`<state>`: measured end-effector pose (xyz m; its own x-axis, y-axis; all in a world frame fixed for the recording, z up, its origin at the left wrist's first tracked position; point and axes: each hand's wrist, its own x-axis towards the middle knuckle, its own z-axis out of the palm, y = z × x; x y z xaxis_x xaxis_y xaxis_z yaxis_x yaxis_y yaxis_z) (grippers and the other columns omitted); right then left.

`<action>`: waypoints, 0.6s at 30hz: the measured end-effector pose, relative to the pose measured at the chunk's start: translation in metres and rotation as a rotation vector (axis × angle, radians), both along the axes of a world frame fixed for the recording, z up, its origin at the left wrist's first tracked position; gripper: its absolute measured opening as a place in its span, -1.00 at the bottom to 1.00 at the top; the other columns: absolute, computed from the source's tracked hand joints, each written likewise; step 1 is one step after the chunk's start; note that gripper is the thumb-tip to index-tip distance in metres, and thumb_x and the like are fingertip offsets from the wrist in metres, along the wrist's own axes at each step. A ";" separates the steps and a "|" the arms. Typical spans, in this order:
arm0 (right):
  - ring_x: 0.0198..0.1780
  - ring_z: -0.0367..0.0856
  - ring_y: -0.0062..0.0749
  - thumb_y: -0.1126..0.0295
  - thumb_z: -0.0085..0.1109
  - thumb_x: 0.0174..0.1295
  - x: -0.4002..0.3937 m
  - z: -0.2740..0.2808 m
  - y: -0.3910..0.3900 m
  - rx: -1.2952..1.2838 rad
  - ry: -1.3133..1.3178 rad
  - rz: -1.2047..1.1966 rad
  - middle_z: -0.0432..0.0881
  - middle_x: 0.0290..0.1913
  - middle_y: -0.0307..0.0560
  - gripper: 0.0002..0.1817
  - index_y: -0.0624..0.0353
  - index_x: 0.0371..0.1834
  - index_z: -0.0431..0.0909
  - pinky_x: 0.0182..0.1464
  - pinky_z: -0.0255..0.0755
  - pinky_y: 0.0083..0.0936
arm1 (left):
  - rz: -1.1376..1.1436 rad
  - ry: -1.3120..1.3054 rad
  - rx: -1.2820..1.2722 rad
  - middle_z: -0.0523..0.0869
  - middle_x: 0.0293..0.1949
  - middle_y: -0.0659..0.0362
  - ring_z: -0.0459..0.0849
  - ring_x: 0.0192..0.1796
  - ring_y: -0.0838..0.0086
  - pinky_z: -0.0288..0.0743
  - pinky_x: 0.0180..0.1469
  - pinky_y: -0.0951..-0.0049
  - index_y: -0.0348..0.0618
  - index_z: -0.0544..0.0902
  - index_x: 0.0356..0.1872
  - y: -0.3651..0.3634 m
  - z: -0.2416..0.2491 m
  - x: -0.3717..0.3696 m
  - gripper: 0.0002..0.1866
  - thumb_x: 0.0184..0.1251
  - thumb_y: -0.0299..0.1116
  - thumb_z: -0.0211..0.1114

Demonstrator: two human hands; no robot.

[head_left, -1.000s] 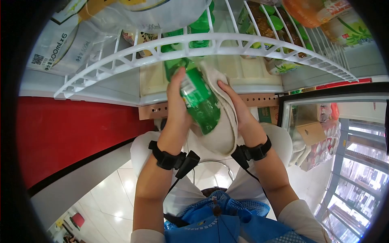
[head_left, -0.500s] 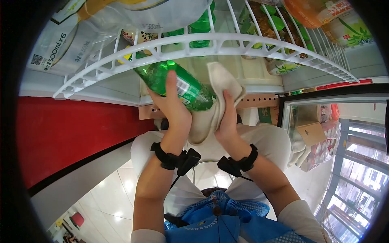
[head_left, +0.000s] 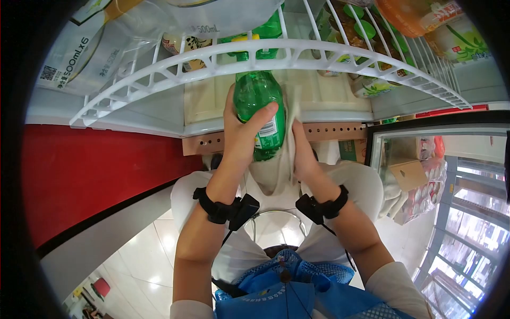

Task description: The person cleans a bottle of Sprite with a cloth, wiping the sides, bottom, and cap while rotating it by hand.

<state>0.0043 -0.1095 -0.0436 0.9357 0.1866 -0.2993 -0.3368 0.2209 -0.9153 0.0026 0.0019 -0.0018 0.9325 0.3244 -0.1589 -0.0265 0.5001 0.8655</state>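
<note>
**Under the white shelf (head_left: 276, 45), the green bottle (head_left: 255, 95) has swung round to point away from us**

At the far left we read "500mL×6" beside a square code on a clear-wrapped pack (head_left: 79, 58); just right of it, more clear wrapping (head_left: 223, 18) shows "500mL". Near left is a red panel (head_left: 101, 170) with no writing that we can see.

Moving right, our left hand (head_left: 241, 127) is clamped around the bottle, thumb across its front. Half a second ago the bottle leaned toward the far left with its base to the cloth (head_left: 271, 173); now its neck runs far, beneath the shelf's front edge, and its right side lies along the cloth. For the work in hand, we judge that this brings the bottle's side, rather than its base, to the cloth. A barcode shows on its label, but the small print is too fine for us to read.

Our right hand (head_left: 303, 151) is closed on the cloth at the bottle's right, some fingers hidden behind the fabric. Far right, on the shelf, an orange container (head_left: 414, 16) carries lettering too blurred to make out. Beyond the door's dark frame, a cardboard box (head_left: 409, 173) shows no legible brand.
</note>
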 end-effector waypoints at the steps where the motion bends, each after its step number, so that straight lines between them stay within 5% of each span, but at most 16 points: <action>1: -0.15 0.48 -0.44 0.04 -0.23 0.22 0.006 0.010 -0.004 0.192 0.296 0.112 0.51 -0.12 -0.07 -0.53 0.20 -0.04 0.40 -0.11 0.36 -0.54 | -0.080 0.010 -0.066 0.53 -0.29 0.18 0.52 -0.29 0.55 0.41 -0.23 0.57 -0.22 0.37 -0.10 0.002 -0.003 0.000 -0.54 -0.10 -0.45 0.30; 2: -0.11 0.49 -0.40 0.02 -0.25 0.21 0.011 0.017 -0.007 0.385 0.591 0.223 0.50 -0.08 -0.07 -0.51 0.16 -0.02 0.40 -0.08 0.37 -0.51 | -0.082 0.008 -0.067 0.53 -0.29 0.18 0.52 -0.29 0.55 0.41 -0.23 0.57 -0.22 0.37 -0.10 0.002 -0.004 0.000 -0.54 -0.10 -0.45 0.30; 6: -0.11 0.50 -0.37 0.08 -0.16 0.19 0.024 0.009 -0.013 0.553 0.731 0.321 0.53 -0.13 -0.09 -0.57 0.15 -0.04 0.41 -0.03 0.37 -0.46 | 0.001 -0.069 -0.132 0.53 -0.28 0.17 0.52 -0.27 0.54 0.40 -0.21 0.57 -0.24 0.37 -0.09 0.001 -0.008 -0.002 -0.54 -0.08 -0.46 0.28; 13: -0.34 0.55 -0.32 0.00 -0.07 0.09 0.020 -0.031 -0.001 0.576 0.754 0.270 0.58 -0.30 -0.08 -0.58 0.11 -0.20 0.50 -0.20 0.44 -0.44 | 0.284 -0.298 0.218 0.47 -0.18 0.12 0.49 -0.20 0.51 0.37 -0.14 0.56 -0.29 0.26 0.02 -0.001 -0.017 -0.007 -0.35 -0.18 -0.44 0.34; 18: -0.29 0.53 -0.36 0.04 -0.10 0.13 0.009 -0.012 0.002 0.607 0.681 0.150 0.57 -0.27 -0.08 -0.59 0.14 -0.17 0.47 -0.14 0.40 -0.49 | 0.261 -0.428 0.327 0.46 -0.17 0.10 0.48 -0.18 0.48 0.35 -0.09 0.50 -0.31 0.23 0.04 -0.008 -0.010 -0.005 -0.26 -0.27 -0.43 0.39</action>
<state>0.0129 -0.1076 -0.0556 0.5468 0.5969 -0.5872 -0.8239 0.5083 -0.2505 -0.0026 -0.0063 -0.0118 0.7743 0.5202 0.3604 -0.4934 0.1396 0.8586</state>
